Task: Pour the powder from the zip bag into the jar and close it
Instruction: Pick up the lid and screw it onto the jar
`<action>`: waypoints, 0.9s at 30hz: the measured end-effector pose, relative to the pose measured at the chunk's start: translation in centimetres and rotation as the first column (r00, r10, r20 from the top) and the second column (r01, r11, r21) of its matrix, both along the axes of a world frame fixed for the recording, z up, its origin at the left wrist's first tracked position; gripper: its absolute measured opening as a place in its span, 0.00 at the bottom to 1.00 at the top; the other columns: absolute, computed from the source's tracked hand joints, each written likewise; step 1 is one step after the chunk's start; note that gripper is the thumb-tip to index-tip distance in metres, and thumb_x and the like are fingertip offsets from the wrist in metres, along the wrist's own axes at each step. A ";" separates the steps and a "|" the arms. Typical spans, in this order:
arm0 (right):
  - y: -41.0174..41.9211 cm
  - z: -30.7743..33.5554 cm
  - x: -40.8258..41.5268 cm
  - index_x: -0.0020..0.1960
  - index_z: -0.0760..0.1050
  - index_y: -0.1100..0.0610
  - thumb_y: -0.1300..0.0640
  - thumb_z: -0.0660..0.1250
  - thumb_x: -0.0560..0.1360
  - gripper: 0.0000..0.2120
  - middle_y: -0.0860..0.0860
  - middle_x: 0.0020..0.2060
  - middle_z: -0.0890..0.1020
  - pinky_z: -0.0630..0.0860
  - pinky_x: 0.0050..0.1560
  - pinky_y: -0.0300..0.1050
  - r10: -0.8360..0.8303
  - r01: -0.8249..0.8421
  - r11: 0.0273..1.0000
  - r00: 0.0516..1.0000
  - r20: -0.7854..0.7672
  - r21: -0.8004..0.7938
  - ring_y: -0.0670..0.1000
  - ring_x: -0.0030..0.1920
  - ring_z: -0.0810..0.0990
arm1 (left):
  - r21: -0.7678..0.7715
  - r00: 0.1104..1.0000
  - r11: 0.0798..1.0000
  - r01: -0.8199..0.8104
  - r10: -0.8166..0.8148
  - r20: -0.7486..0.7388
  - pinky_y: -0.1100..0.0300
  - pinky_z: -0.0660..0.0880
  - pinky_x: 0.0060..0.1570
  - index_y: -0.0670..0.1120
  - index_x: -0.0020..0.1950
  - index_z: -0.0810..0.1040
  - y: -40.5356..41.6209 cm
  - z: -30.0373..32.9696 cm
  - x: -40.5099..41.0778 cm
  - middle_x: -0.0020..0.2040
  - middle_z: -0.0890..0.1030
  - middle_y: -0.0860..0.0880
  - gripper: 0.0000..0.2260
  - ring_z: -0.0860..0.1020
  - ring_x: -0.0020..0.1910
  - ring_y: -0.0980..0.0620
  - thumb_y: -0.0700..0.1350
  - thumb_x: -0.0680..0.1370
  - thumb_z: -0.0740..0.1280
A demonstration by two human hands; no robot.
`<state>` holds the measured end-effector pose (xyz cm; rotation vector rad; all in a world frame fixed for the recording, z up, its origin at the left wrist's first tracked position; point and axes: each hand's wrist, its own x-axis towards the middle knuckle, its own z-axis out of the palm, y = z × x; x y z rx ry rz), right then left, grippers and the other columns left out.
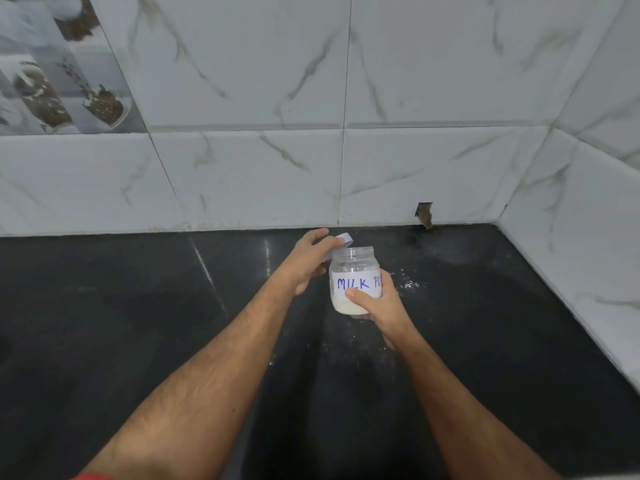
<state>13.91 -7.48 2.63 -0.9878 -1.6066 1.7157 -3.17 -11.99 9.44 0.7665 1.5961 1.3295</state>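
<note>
My right hand (375, 306) gripping the open milk powder jar (353, 280) near the worktop's (138, 341) back edge, my left hand (306, 261) pinching its white lid (337, 245) beside the mouth, seemingly just touching the rim

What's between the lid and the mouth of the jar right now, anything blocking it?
Nothing visible. The left hand holds the lid tilted just behind and left of the jar, which the right hand grips. The jar's mouth is open and clear, with white powder low inside. No zip bag is in view.
</note>
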 end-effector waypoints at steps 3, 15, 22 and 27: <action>0.3 0.7 0.0 0.65 0.66 0.45 0.57 0.79 0.71 0.31 0.45 0.57 0.79 0.80 0.40 0.33 0.022 -0.023 0.999 0.999 0.031 0.047 0.49 0.54 0.82 | -0.025 0.992 0.996 0.080 -0.082 -0.100 0.49 0.75 0.57 0.52 0.59 0.80 0.0 0.7 0.1 0.57 0.83 0.47 0.25 0.79 0.53 0.51 0.61 0.65 0.69; -1.6 2.4 -0.5 0.65 0.64 0.38 0.39 0.78 0.55 0.42 0.37 0.53 0.78 0.80 0.47 0.37 -0.009 -0.042 0.967 0.980 0.198 0.253 0.43 0.53 0.80 | -0.025 0.933 0.972 0.233 -0.231 -0.275 0.59 0.72 0.45 0.44 0.44 0.79 -0.3 2.1 0.1 0.42 0.80 0.53 0.15 0.77 0.41 0.56 0.54 0.78 0.62; -2.4 2.7 -1.1 0.73 0.58 0.40 0.37 0.77 0.59 0.48 0.44 0.56 0.72 0.73 0.49 0.42 -0.240 -0.036 0.823 0.882 0.405 0.567 0.46 0.53 0.74 | -0.067 0.970 0.993 0.092 -0.105 -0.217 0.61 0.70 0.39 0.51 0.45 0.79 -0.1 1.6 0.4 0.41 0.81 0.55 0.15 0.78 0.38 0.57 0.61 0.79 0.62; -3.0 2.1 -1.6 0.78 0.55 0.47 0.40 0.79 0.64 0.50 0.52 0.62 0.71 0.74 0.53 0.45 -0.376 -0.111 0.676 0.798 0.471 0.728 0.53 0.60 0.71 | -0.134 0.981 0.990 -0.033 0.006 -0.196 0.58 0.71 0.37 0.49 0.50 0.80 0.0 1.4 0.9 0.46 0.83 0.50 0.17 0.80 0.40 0.52 0.61 0.77 0.62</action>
